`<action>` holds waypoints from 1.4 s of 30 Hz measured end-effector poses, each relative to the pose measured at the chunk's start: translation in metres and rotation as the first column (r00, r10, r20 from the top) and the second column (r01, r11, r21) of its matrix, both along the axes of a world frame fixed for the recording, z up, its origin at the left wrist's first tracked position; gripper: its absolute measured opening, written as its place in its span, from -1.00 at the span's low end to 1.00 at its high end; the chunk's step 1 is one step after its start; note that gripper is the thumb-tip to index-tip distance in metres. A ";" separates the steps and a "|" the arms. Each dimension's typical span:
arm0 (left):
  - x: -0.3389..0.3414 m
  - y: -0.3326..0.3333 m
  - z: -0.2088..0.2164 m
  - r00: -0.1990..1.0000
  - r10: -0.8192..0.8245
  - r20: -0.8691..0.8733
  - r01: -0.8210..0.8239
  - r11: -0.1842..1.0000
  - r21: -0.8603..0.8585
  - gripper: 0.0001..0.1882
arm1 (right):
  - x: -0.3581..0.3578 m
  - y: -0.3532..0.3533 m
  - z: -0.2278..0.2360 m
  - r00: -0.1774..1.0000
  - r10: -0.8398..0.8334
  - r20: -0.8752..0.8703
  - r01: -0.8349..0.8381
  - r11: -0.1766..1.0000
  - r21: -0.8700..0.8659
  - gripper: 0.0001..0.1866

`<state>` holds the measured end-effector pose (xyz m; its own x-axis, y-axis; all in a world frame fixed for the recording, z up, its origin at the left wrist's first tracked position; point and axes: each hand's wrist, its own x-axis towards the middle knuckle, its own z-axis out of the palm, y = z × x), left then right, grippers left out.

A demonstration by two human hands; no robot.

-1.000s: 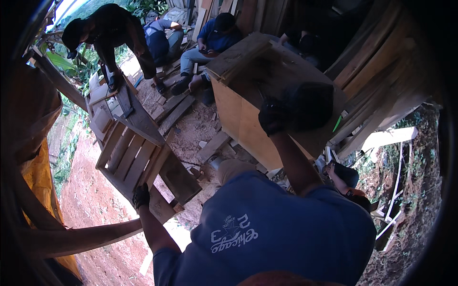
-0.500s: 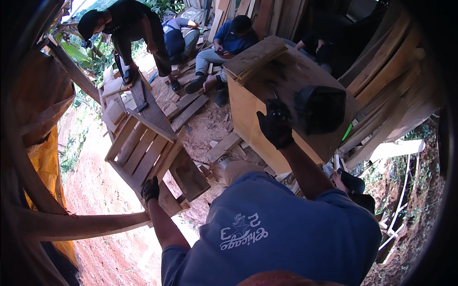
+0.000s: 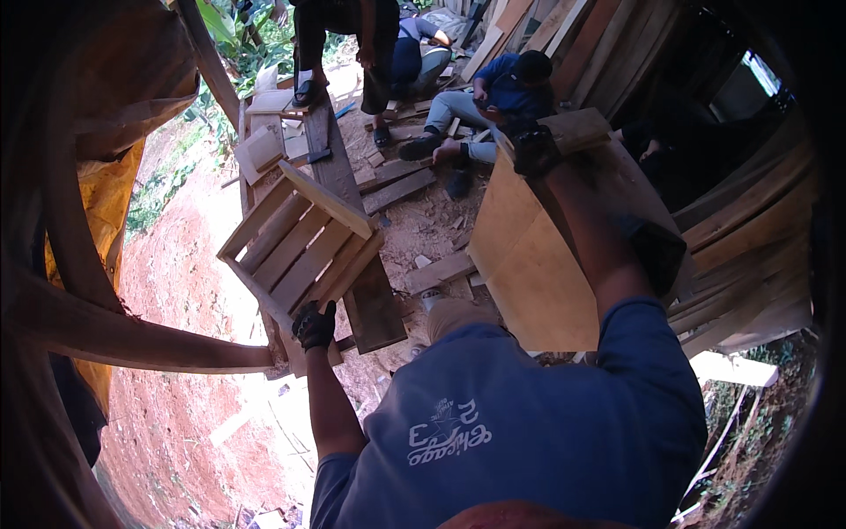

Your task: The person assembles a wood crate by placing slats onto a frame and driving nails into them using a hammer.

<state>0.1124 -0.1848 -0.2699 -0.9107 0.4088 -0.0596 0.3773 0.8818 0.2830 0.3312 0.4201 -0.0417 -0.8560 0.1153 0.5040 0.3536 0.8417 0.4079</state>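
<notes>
A slatted wooden crate (image 3: 304,238) rests tilted on the plank bench to my left. My left hand (image 3: 315,326), in a dark glove, is closed on its near corner. On the right stands a big wooden box (image 3: 538,256) with a pale side panel. My right hand (image 3: 535,152), also gloved, reaches to the far left corner of that box. It is at the end of a short stack of boards (image 3: 577,130); its dark fingers are too hard to make out to tell their grip. A black bag-like thing (image 3: 656,251) on the box is partly hidden by my right arm.
A hammer (image 3: 308,159) lies on the bench (image 3: 328,145) beyond the crate. One person (image 3: 348,44) stands at its far end; another (image 3: 511,88) sits beyond the box. Wood offcuts (image 3: 397,189) litter the ground. A curved beam (image 3: 176,339) crosses at left; planks (image 3: 749,212) lean at right.
My right hand has moved forward from above the box top to the boards at its far corner. My left hand stays on the crate. The whole view has shifted.
</notes>
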 end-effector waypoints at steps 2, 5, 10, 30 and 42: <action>-0.002 0.000 -0.013 0.999 0.030 0.036 -0.032 0.998 0.058 -0.27 | -0.026 0.023 0.022 0.998 0.017 0.066 -0.018 0.999 0.027 -0.30; -0.002 -0.003 -0.016 1.000 -0.006 0.000 0.006 0.987 0.164 -0.33 | -0.062 0.035 0.041 0.988 0.023 0.154 -0.027 0.999 0.028 -0.32; -0.001 -0.008 -0.016 0.996 -0.035 -0.080 0.043 0.994 0.104 -0.35 | -0.083 0.034 0.048 0.980 0.039 0.195 -0.041 0.999 0.005 -0.34; 0.010 -0.004 0.002 0.994 0.069 -0.081 -0.029 0.910 0.414 -0.37 | 0.151 -0.123 0.172 0.878 -0.203 -0.432 0.139 0.974 -0.176 -0.43; 0.143 0.039 0.206 0.885 -0.466 0.001 0.397 0.755 0.523 0.22 | -0.002 -0.324 0.144 0.880 0.125 -0.458 -0.455 0.495 -0.740 -0.14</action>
<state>0.2557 -0.1456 -0.0644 -0.6291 0.7602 0.1622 0.6147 0.3588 0.7024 0.3290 0.0958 0.1019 -0.7386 0.3833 0.5546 -0.0175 0.8115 -0.5842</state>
